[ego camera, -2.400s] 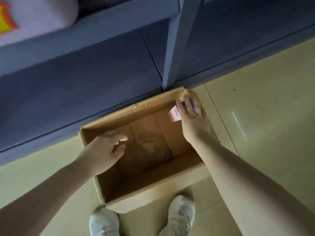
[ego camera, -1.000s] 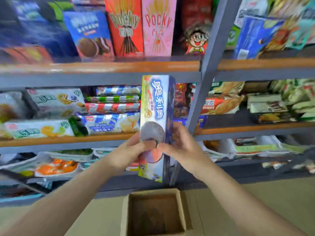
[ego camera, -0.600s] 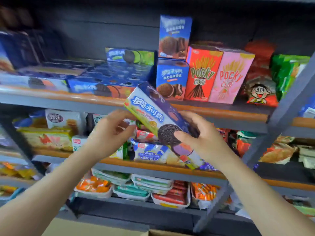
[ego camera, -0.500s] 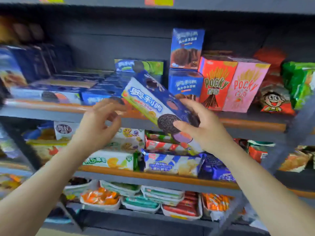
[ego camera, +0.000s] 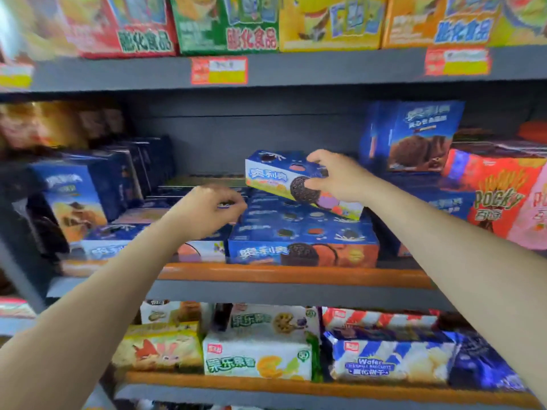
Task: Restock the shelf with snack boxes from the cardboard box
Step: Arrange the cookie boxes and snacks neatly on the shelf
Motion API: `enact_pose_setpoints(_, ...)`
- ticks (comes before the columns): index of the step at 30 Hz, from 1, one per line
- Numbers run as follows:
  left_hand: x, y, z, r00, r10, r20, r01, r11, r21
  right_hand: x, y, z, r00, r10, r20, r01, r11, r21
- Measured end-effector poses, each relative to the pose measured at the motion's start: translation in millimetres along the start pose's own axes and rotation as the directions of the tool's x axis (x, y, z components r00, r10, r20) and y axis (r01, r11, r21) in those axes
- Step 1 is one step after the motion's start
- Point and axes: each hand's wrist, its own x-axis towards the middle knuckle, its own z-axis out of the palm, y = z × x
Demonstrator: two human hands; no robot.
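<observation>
1. Right hand [ego camera: 340,180] at about 1 o'clock from frame centre, thumb and fingers clamped on the right part of the cookie box [ego camera: 284,180]; thumb on the printed front face, fingers over the top edge.
2. Cookie box blue and white with a dark sandwich cookie printed on it, lying lengthwise and tilted, left end higher, right end lower, resting on the stack of blue boxes [ego camera: 302,232] on the middle shelf [ego camera: 296,275].
3. Left hand [ego camera: 207,214] at 9 o'clock of the cookie box, just beside its left end, fingers curled inward with tips near the thumb; whether pinching anything cannot be told, blur there. Contact with the cookie box not visible.
4. Stack of blue boxes lying flat, front edge at the orange lip of the middle shelf, directly at 6 o'clock of the held box.
5. Upright blue boxes [ego camera: 74,196] at 9 o'clock on the same shelf, blurred.
6. Tall blue box with brown biscuit print [ego camera: 414,134] at 2 o'clock, standing on other blue packs.
7. Red Pocky box [ego camera: 494,187] at 3 o'clock, a pink one at the frame edge beside it.
8. Upper shelf at 12 o'clock: red, green, yellow cartons [ego camera: 225,22], price tag [ego camera: 219,70] on its edge.
9. Lower shelf at 6 o'clock: white-green pack [ego camera: 257,359], wafer pack [ego camera: 387,362], yellow pack [ego camera: 159,347].
</observation>
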Motion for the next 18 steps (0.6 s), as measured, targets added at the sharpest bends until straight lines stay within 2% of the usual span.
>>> enact_pose_setpoints(3, 7.0, -15.2, 8.3, 0.994, 0.008, 0.111, -0.008, 1.0, -0.003, 26.6, 6.4, 10.9, 0.999, 0.03, 0.035, -0.023, 0.985, -0.171)
enact_pose_setpoints(5, 13.0, -24.6, 10.9, 0.984, -0.02, 0.177, 0.019, 1.0, 0.007, 43.6, 11.8, 16.6, 0.999, 0.042, 0.025, -0.036, 0.98, -0.194)
enact_pose_setpoints(8, 19.5, -30.1, 13.4, 0.981, -0.006, 0.193, 0.011, 1.0, -0.023, 62.6, 15.2, 24.3, 0.999, 0.034, 0.033, -0.025, 0.968, -0.248)
enact_pose_setpoints(12, 20.5, -30.9, 21.8, 0.976, 0.051, 0.213, -0.047, 0.999, -0.027, 73.1, 18.1, 37.7, 0.999, -0.01, 0.046, 0.029, 0.894, -0.446)
enact_pose_setpoints(18, 20.6, -33.9, 22.9, 0.965, 0.06, 0.254, -0.058, 0.998, -0.019, 78.2, 31.3, 40.3, 1.0, -0.011, -0.008, 0.005, 0.835, -0.551)
